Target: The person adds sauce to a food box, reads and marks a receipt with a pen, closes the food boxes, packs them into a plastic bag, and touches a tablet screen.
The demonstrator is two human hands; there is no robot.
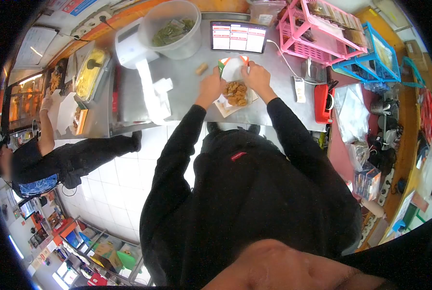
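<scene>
My left hand (211,88) and my right hand (257,79) are on either side of an open paper food box (233,69) with a white inside and green and orange edges. The fingers of both hands are closed on its sides. Brown fried pieces (236,93) lie in the near part of the box, between my wrists. Beneath them a light brown paper (225,110) sticks out toward the counter's front edge. Left of the box, a small brown piece (201,68) rests on the metal counter (187,57).
A tablet (238,36) stands behind the box. At the left are a tub of green packets (173,36) and a printer (131,46) with trailing paper. Pink baskets (317,36) and a red tape dispenser (324,104) are at the right. A co-worker (32,164) stands far left.
</scene>
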